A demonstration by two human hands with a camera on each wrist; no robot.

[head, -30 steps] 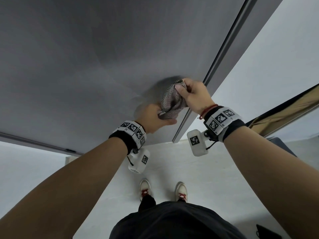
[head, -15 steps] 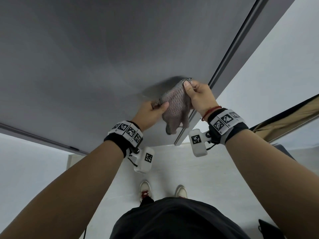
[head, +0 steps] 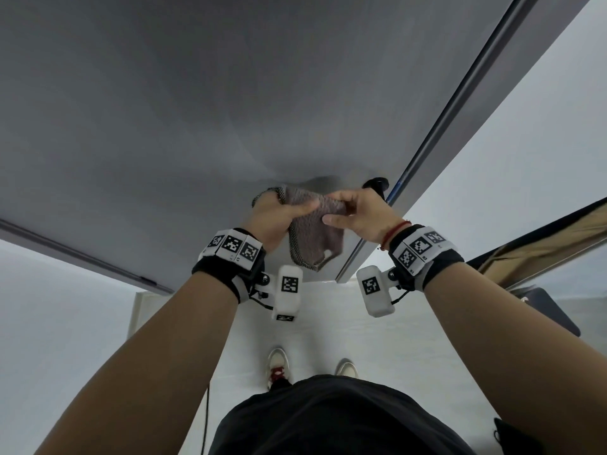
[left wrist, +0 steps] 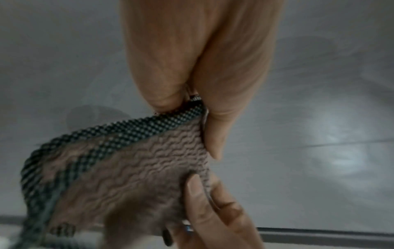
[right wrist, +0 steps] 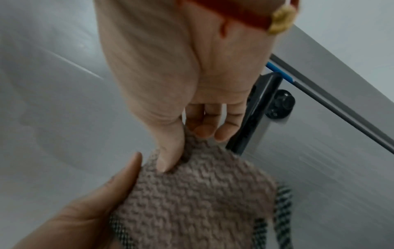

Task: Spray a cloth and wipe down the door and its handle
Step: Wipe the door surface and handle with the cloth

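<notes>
A grey-brown knitted cloth (head: 312, 234) with a dark checked border hangs between both hands, just in front of the grey door (head: 197, 110). My left hand (head: 279, 213) pinches its left edge between thumb and fingers (left wrist: 213, 134). My right hand (head: 354, 208) pinches the cloth's upper right corner; the thumb (right wrist: 170, 155) presses into the weave (right wrist: 192, 202). The black door handle (head: 376, 185) peeks out just beyond my right hand, and its plate and round knob (right wrist: 279, 104) show by the door's edge. No spray bottle is in view.
The door's dark edge strip (head: 460, 103) runs diagonally to the upper right, with a pale wall (head: 509, 175) beyond it. A wooden-framed panel (head: 542, 244) leans at right. My feet (head: 279, 366) stand on a pale floor below.
Both hands came down and toward me with the cloth, away from the door surface. The cloth has been spread out between them, and the handle has come into sight.
</notes>
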